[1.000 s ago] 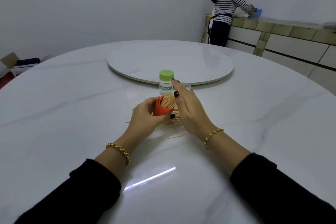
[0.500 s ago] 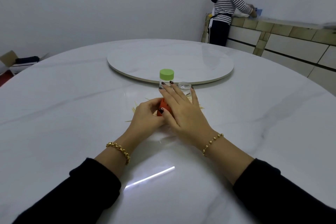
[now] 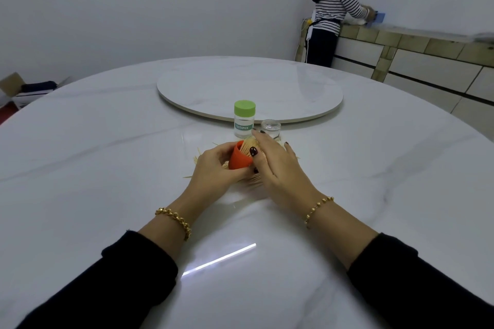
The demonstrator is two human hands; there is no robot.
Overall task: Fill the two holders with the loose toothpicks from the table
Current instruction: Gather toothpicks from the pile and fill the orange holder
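Note:
My left hand (image 3: 213,168) grips an orange holder (image 3: 238,160), tilted with its mouth facing up and away. A bundle of toothpicks (image 3: 248,145) sticks out of it. My right hand (image 3: 276,168) lies against the bundle with straight fingers, its thumb touching the holder's rim. Loose toothpicks (image 3: 255,182) are scattered on the white table (image 3: 107,168) under and around both hands. A clear holder with a green lid (image 3: 244,119) labelled "toothpick" stands upright just behind my hands.
A small clear cap (image 3: 270,128) sits right of the green-lidded holder. A large round turntable (image 3: 294,88) takes up the table's middle. A person (image 3: 331,13) works at a counter at the far right. A cardboard box (image 3: 16,88) lies at the far left.
My right hand, which covered the orange holder half a second ago, has shifted right, so the holder and its toothpicks show again. The left hand still holds the holder.

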